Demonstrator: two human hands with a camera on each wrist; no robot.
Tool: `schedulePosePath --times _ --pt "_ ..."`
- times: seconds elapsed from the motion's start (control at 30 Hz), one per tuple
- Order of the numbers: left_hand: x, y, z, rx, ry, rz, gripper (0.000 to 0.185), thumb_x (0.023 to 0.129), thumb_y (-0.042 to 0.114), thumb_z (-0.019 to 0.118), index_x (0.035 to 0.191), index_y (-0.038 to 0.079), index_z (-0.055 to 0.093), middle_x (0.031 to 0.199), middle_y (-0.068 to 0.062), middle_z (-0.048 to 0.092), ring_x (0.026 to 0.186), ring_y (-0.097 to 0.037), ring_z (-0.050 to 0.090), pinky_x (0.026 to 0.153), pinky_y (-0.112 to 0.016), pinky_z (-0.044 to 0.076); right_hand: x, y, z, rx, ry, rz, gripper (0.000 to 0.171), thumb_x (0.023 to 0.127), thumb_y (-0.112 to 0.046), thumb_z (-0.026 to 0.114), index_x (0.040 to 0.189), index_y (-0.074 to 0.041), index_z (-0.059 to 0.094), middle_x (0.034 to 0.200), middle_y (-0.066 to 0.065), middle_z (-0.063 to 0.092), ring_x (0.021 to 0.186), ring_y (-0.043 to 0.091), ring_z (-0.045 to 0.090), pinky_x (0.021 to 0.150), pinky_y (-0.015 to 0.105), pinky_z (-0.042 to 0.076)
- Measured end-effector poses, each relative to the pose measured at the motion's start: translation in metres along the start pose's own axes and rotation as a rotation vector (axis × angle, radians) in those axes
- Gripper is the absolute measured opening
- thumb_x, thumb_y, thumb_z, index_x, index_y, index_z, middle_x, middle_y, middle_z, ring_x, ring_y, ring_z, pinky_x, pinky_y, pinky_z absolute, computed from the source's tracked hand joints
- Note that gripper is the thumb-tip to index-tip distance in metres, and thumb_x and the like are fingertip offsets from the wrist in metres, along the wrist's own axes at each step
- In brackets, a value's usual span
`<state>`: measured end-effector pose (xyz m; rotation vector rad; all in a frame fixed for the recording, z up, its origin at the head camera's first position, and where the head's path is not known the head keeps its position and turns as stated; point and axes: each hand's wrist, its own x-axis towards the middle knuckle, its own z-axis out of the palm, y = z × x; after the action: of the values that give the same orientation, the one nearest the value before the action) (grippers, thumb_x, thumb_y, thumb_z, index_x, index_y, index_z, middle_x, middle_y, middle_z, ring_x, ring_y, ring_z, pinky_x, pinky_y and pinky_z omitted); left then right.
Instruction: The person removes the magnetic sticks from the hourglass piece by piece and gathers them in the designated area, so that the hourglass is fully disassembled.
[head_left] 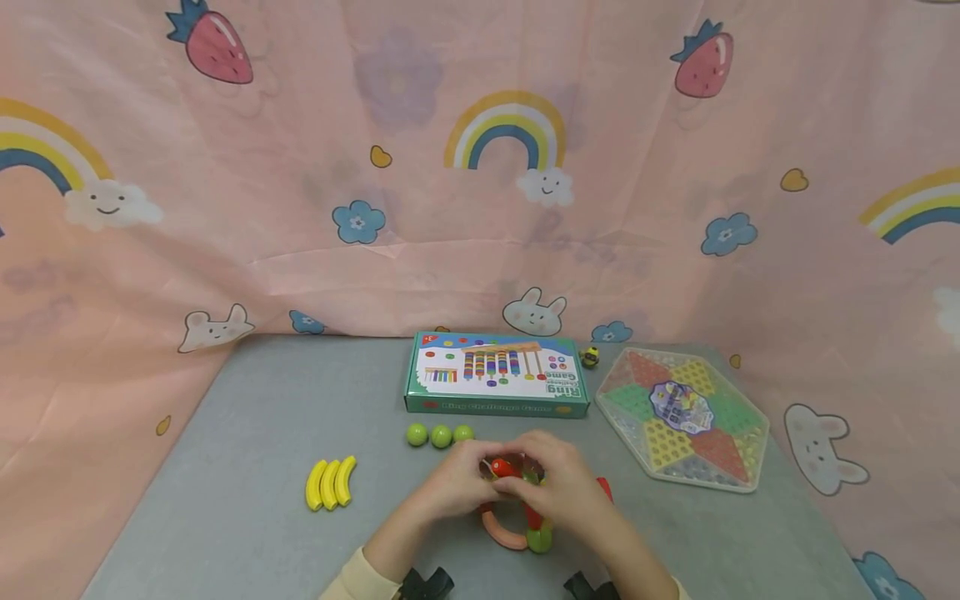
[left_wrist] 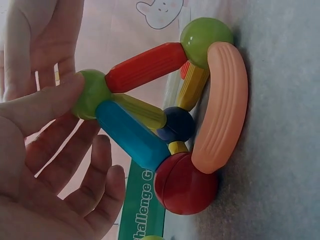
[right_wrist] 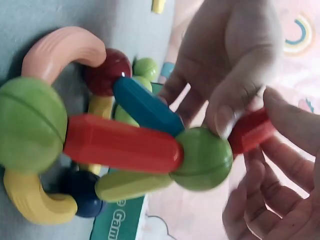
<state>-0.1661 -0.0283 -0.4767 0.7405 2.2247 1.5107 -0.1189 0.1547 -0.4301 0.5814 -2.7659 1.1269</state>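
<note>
Between both hands stands a pyramid of magnetic rods and balls. Its top green ball (left_wrist: 94, 94) is pinched by my left hand (head_left: 461, 482), thumb against the ball. A short red rod (right_wrist: 252, 131) sits at that ball's outer side, and my right hand (head_left: 562, 483) pinches it between thumb and fingers. From the top ball, a red rod (left_wrist: 145, 67), a blue rod (left_wrist: 132, 135) and a yellow-green rod (left_wrist: 140, 111) slope down to a lower green ball (right_wrist: 32, 127), a red ball (left_wrist: 186, 183) and a dark blue ball (left_wrist: 177, 125). A peach curved piece (left_wrist: 222, 107) and yellow pieces (right_wrist: 37, 200) link these at the base.
Several yellow curved pieces (head_left: 328, 483) lie to the left. Three green balls (head_left: 441, 436) line up before a Ring Challenge Game box (head_left: 497, 408). At right lies a hexagonal board (head_left: 682, 421); a small bee-like toy (head_left: 590, 357) and a red piece (head_left: 604, 489) are nearby.
</note>
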Motion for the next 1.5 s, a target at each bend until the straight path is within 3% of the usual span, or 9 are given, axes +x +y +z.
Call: schedulePosePath --times 0.27,0.6,0.77,0.9,1.1,1.33,1.5 --pt "0.001 0.000 0.000 0.026 0.003 0.022 0.026 0.082 0.020 0.083 0.107 0.021 0.076 0.093 0.012 0.072 0.078 -0.004 0.060 0.071 -0.023 0.053 0.000 -0.002 0.004 -0.028 0.000 0.033 0.021 0.081 -0.022 0.085 0.101 -0.023 0.077 0.093 -0.016 0.068 0.085 0.003 0.059 0.076 0.032 0.055" --pt "0.000 0.001 0.000 0.018 -0.004 0.015 0.026 0.082 0.023 0.084 0.106 0.025 0.076 0.091 0.013 0.071 0.090 -0.022 0.064 0.072 -0.024 0.052 -0.001 -0.001 -0.001 0.108 0.033 0.176 0.016 0.090 -0.023 0.076 0.103 -0.014 0.076 0.094 -0.006 0.074 0.084 0.009 0.068 0.074 0.027 0.056" --pt "0.000 0.001 0.000 0.021 -0.006 0.003 0.026 0.082 0.024 0.084 0.106 0.025 0.076 0.094 0.014 0.071 0.089 -0.020 0.064 0.071 -0.024 0.052 -0.001 -0.001 -0.005 0.201 0.044 0.280 0.021 0.093 -0.025 0.073 0.107 -0.010 0.075 0.096 -0.002 0.075 0.089 0.013 0.070 0.080 0.033 0.058" --pt "0.000 0.002 0.000 0.015 -0.016 -0.015 0.025 0.082 0.022 0.084 0.106 0.024 0.076 0.097 0.013 0.071 0.084 -0.014 0.062 0.070 -0.024 0.051 -0.003 0.008 -0.014 0.221 0.111 0.319 0.023 0.095 -0.027 0.070 0.112 -0.011 0.073 0.098 -0.001 0.074 0.094 0.015 0.069 0.085 0.037 0.057" --pt "-0.001 0.002 -0.001 -0.001 -0.019 -0.031 0.025 0.082 0.020 0.084 0.105 0.024 0.076 0.098 0.012 0.072 0.080 -0.009 0.060 0.067 -0.024 0.050 -0.014 0.036 -0.035 0.105 0.131 0.411 0.030 0.098 -0.030 0.067 0.119 -0.008 0.069 0.098 0.003 0.074 0.084 0.016 0.069 0.073 0.029 0.056" --pt "-0.001 0.003 0.000 -0.005 -0.025 -0.047 0.025 0.081 0.020 0.085 0.104 0.026 0.077 0.095 0.009 0.071 0.079 -0.010 0.061 0.066 -0.025 0.050 -0.037 0.089 -0.046 -0.083 0.005 0.587 0.044 0.094 -0.040 0.071 0.118 -0.003 0.070 0.098 0.006 0.072 0.084 0.017 0.064 0.069 0.036 0.055" --pt "-0.001 0.003 0.000 -0.017 -0.025 -0.041 0.025 0.081 0.019 0.084 0.105 0.026 0.077 0.097 0.009 0.072 0.079 -0.010 0.061 0.066 -0.025 0.050 -0.047 0.113 -0.047 -0.120 -0.061 0.641 0.045 0.094 -0.037 0.070 0.118 0.001 0.070 0.085 0.003 0.066 0.074 0.017 0.056 0.062 0.032 0.046"
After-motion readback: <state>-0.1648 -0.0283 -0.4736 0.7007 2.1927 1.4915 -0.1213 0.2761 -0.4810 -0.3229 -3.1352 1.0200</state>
